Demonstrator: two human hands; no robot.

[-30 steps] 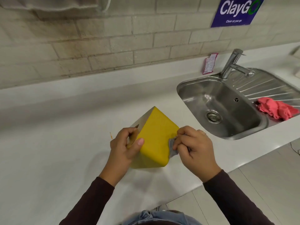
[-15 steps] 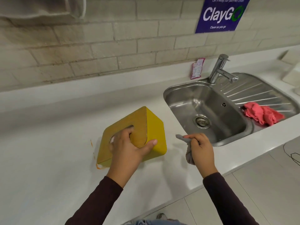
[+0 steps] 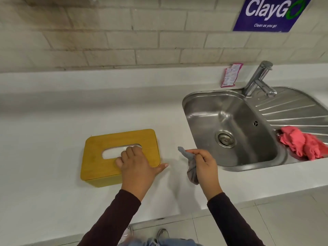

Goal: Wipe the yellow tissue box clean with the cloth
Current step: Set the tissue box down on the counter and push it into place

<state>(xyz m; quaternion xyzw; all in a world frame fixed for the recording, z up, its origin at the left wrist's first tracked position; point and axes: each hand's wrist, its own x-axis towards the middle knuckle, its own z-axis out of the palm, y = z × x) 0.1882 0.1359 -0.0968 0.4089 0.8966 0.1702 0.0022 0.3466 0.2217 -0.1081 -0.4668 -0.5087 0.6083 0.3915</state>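
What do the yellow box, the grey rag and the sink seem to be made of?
Rectangular yellow tissue box: lid looks like matt wood or bamboo, faint grain showing; sides look like smooth plastic, uncertain. Small grey cloth: soft fabric, hanging limp and creased from the right hand. Round-cornered metal sink: probably stainless steel, brushed, silvery, reflecting light.

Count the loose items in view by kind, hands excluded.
Cloths: 2, a grey cloth held in the right hand and a pink cloth on the drainboard
Tissue boxes: 1, the yellow tissue box
Sachets: 1, the pink sachet against the backsplash
Total: 4
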